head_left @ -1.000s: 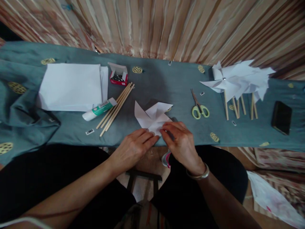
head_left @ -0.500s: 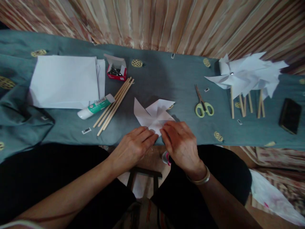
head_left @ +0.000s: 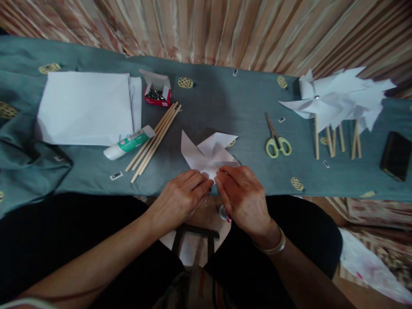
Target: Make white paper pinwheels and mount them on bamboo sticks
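A white folded paper pinwheel [head_left: 206, 152] lies near the front edge of the teal cloth-covered table [head_left: 225, 107]. My left hand [head_left: 180, 197] rests its fingertips on the pinwheel's near left part. My right hand [head_left: 243, 195], with a bangle at the wrist, presses on the near right part. The fingertips of both hands meet over the paper's near corner, which they hide. I cannot tell whether a small object is pinched between the fingers.
A stack of white paper [head_left: 86, 107], a glue tube [head_left: 128, 143], wooden sticks [head_left: 154, 139] and a red box of pins [head_left: 157, 92] lie to the left. Green scissors [head_left: 276, 141], finished pinwheels on sticks [head_left: 334, 105] and a black phone [head_left: 395, 155] lie to the right.
Both hands stay on the pinwheel; the right hand's fingers have closed slightly toward the left hand. The view has shifted a little, moving items in the frame.
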Available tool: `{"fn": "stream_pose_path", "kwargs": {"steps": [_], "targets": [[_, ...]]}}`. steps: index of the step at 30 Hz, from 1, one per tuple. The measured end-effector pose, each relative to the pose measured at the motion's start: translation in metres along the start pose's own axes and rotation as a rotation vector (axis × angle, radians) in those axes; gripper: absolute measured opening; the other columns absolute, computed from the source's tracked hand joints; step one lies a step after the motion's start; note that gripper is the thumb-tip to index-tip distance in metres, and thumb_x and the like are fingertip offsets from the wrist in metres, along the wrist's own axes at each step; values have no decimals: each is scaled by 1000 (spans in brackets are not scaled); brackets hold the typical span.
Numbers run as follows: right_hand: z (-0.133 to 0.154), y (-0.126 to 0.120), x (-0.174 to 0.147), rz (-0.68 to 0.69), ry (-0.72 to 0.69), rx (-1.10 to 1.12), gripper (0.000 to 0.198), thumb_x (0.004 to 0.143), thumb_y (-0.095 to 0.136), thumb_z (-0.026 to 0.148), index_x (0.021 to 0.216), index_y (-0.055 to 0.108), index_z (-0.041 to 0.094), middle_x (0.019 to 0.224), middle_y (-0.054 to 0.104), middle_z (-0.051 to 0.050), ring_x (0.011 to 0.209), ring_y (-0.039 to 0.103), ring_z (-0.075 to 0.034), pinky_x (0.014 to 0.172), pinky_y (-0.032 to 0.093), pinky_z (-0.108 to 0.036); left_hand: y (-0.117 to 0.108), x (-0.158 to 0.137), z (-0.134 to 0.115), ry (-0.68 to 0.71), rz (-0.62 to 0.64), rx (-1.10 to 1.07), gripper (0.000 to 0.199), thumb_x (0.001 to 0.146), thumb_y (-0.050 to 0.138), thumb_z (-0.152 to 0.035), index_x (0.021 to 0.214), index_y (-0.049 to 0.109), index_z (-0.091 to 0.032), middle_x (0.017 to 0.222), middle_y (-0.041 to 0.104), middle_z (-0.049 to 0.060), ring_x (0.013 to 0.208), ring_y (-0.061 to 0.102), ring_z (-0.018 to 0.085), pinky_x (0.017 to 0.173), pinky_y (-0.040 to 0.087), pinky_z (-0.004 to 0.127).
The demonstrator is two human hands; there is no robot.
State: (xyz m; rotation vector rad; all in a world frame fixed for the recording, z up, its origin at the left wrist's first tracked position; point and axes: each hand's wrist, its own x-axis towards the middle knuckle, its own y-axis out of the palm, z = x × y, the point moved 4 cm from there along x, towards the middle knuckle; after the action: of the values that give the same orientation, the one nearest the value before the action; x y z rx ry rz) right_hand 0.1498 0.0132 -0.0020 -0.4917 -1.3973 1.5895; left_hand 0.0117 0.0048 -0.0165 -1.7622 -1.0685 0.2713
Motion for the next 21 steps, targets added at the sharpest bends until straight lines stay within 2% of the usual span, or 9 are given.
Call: {"fn": "stream_pose_path", "kwargs": {"steps": [8, 11, 15, 21], "targets": [[2, 0, 1, 11, 9, 1, 17, 92, 51, 16, 91, 68, 13, 102, 69, -12, 92, 59, -25, 84, 50, -39, 1, -1, 0, -13, 22, 5, 22, 95, 46, -16, 106, 63, -9, 90, 64, 10, 85, 60, 19, 74, 57, 32], [1, -1, 0, -20, 10, -21, 20, 93, 49, 16, 102, 66, 14, 116, 65, -14, 102, 57, -27, 86, 49, -41, 1, -1, 0, -9, 10, 4, 21, 94, 47, -15, 106, 63, -8, 90, 65, 10, 85, 60, 18, 73, 57, 32], [-1, 3, 0, -45, -3, -68, 28, 94, 42, 16, 117, 58, 17, 139, 48, -15, 126, 43, -31, 93, 43, -46, 2, -1, 1, -9, -8, -1, 21, 94, 47, -15, 106, 63, -9, 90, 65, 9, 86, 61, 18, 74, 57, 32], [-5, 14, -1, 50, 10, -77, 33, 96, 35, 16, 123, 53, 21, 148, 36, -13, 140, 27, -31, 98, 38, -48, 2, -2, 1, -11, -7, 4, 20, 94, 48, -14, 105, 63, -8, 92, 65, 10, 84, 61, 18, 74, 57, 32]]}}
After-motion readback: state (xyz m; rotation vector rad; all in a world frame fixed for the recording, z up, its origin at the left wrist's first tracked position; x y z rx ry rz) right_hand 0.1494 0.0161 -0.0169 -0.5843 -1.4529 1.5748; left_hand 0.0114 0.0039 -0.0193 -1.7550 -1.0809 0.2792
